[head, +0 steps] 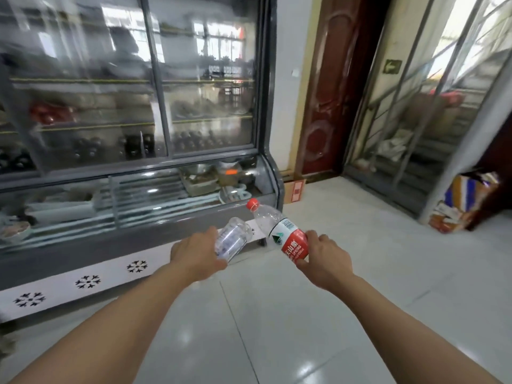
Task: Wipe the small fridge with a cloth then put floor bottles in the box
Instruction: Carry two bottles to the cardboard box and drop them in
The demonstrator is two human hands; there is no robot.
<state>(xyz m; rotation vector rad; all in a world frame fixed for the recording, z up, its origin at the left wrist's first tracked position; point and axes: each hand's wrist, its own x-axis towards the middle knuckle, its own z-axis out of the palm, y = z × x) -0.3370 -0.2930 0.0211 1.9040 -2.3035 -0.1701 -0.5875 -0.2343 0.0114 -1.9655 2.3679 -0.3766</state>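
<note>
Two bottles are off the floor, one per hand, both held out in front of the display fridge [133, 112]. Left hand [196, 254] grips a clear label-less bottle [234, 237], fingers curled round its lower body; long axis runs from the hand up and right, toward the fridge's lower right corner. Its cap end can't be made out. Right hand [322, 257] grips a red-labelled bottle [279, 230] at the base end, thumb and fingers wrapped on the label; long axis tilts up and left, red cap [252, 204] pointing at the same fridge corner. The two bottles sit just beside each other, necks converging, not clearly touching.

A small cardboard box [294, 191] stands on the floor [318, 314] just right of the fridge's right end, against the wall, beyond both bottles. Likely the target box, though its opening isn't visible from here. It lies forward and slightly right of the fingers, so the right hand is nearer; the red-labelled bottle already points cap-first roughly that way. Judged stage: wiping looks done, bottle collection under way, drop-off not yet made. A striped bag [468, 200] sits far right of the fridge near the glass door.
</note>
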